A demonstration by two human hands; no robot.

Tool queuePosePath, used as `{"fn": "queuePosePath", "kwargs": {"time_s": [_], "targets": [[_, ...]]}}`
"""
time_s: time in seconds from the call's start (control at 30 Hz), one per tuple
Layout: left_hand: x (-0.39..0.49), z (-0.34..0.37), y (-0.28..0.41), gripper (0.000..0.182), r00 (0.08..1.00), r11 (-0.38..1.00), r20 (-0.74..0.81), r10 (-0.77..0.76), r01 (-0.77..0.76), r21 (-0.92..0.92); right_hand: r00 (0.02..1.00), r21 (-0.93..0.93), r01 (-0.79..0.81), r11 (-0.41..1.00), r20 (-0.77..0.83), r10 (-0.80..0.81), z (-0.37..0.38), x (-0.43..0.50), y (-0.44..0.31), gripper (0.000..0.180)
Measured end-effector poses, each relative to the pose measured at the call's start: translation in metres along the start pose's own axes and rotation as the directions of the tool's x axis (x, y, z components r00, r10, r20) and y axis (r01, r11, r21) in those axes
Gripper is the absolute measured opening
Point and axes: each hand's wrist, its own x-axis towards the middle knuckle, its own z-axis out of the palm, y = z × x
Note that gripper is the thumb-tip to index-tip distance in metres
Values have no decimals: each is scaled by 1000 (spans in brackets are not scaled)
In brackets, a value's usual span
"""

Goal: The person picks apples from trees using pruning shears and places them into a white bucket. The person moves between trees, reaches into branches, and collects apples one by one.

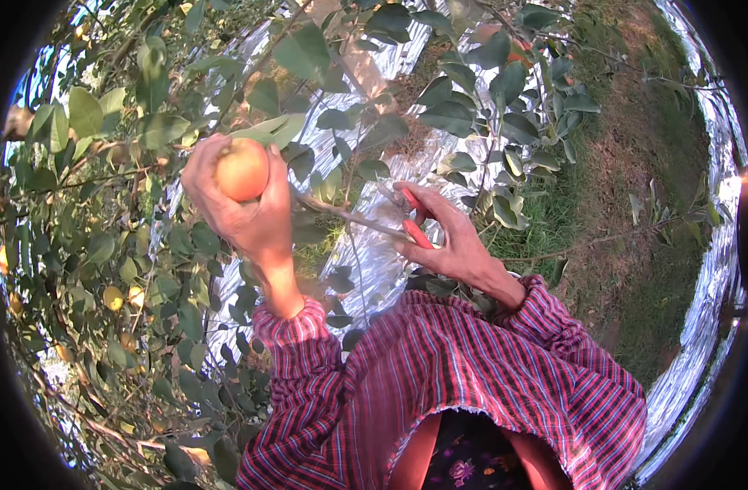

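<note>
My left hand (pixel 245 208) is raised among the leaves with its fingers around a yellow-orange apple (pixel 242 169). A broad green leaf (pixel 273 130) lies just above that apple. To the right, my right hand (pixel 444 236) holds small pruning snips with red handles (pixel 418 234); their handles are spread apart and the blades, blurred, point up and to the left. A bare branch (pixel 349 215) runs from beside my left hand to near the red handles.
Dense apple foliage (pixel 190 312) with several yellow apples (pixel 113 298) fills the left side. Leafy twigs (pixel 453 116) hang ahead, with a partly hidden reddish fruit (pixel 521 52). Silvery reflective sheeting (pixel 374 269) covers ground below; a grass strip (pixel 631 275) lies right. A thin branch (pixel 600 244) crosses there.
</note>
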Motion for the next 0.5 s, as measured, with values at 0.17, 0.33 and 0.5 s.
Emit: {"fn": "queuePosePath", "kwargs": {"time_s": [0.17,0.33,0.5], "targets": [[-47,3,12,51,990,995,-95,102,-102,-3,996,-56,90,994,5,-89,2,-2,-10,71],[-95,-11,23,65,996,998,76,-35,39,-46,962,-174,273,946,24,-273,8,-12,-28,68],[-120,-27,29,78,966,997,253,-53,40,59,976,-306,212,928,27,-215,13,-21,-26,64]]}}
